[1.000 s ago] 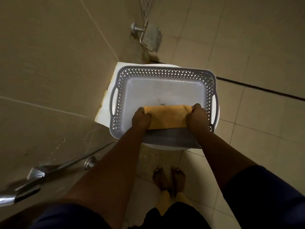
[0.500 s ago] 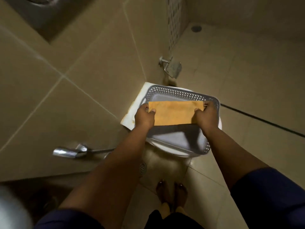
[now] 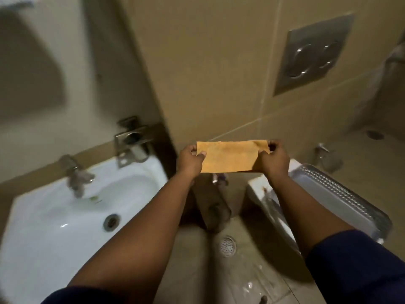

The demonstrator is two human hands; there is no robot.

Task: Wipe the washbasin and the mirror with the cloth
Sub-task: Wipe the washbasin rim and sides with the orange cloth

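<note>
An orange-yellow cloth (image 3: 229,156), folded into a flat strip, is stretched between my two hands in front of the tiled wall. My left hand (image 3: 190,160) pinches its left end and my right hand (image 3: 274,160) pinches its right end. The white washbasin (image 3: 65,216) lies at the lower left, with a metal tap (image 3: 75,172) at its back and a drain (image 3: 111,222) in the bowl. The mirror (image 3: 32,62) fills the upper left, blurred. The cloth hangs to the right of the basin, touching neither basin nor mirror.
A grey perforated plastic basket (image 3: 341,198) sits on the white toilet (image 3: 263,194) at the right. A steel flush plate (image 3: 311,53) is set in the wall above it. A metal holder (image 3: 131,139) stands behind the basin. A floor drain (image 3: 228,246) lies between my arms.
Both hands have lifted the cloth out of the grey basket and raised it. My view has swung left and up, so the washbasin and mirror have come into sight.
</note>
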